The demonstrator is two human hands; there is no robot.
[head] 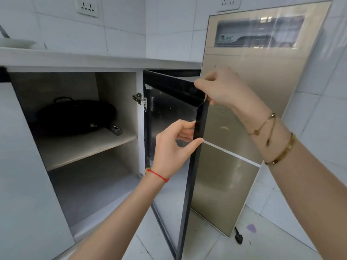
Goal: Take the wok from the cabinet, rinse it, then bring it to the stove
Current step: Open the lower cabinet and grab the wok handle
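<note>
Wok (75,113) | sitting on cabinet's upper shelf (84,145), long handle (115,129) pointing outward | likely heavy, rigid; I am planning to grasp that handle | my left hand (173,147) and right hand (223,89) are pinching door edge (201,119).

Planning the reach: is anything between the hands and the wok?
Nothing visible. The door is swung open, held by the left hand and right hand, and the wok sits alone on the upper shelf, its front unobstructed.
</note>
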